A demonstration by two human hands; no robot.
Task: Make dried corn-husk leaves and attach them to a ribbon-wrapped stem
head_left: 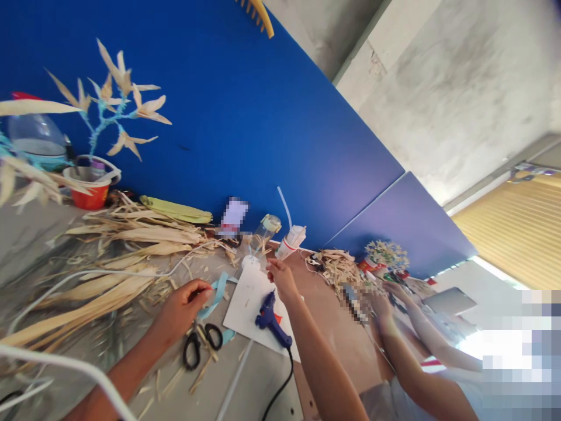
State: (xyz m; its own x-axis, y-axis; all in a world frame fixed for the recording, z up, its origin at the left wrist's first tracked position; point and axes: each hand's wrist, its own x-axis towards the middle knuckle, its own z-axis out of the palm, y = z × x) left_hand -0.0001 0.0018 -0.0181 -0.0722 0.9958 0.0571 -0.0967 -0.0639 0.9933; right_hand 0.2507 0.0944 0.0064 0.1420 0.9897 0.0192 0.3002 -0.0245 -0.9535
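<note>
My left hand [193, 301] is closed in a pinch above the table, its fingertips beside a light blue ribbon [218, 295]. Whether it grips the ribbon or something smaller, I cannot make out. Just below it lie black-handled scissors [191, 351]. My right hand [284, 279] is also pinched, over the far part of a white sheet [241, 304]; what its fingers hold is too small to tell. A dark blue glue gun [268, 313] with an orange trigger rests on that sheet, close under my right wrist.
Dried corn husks [144, 234] and a green husk [175, 209] cover the left side. A red pot [90, 196] holds a husk-flower branch [103, 120]. A clear bottle [265, 229] and white cup [291, 241] stand behind. A white cable [100, 273] crosses the table. A co-worker's hands [382, 307] work at right.
</note>
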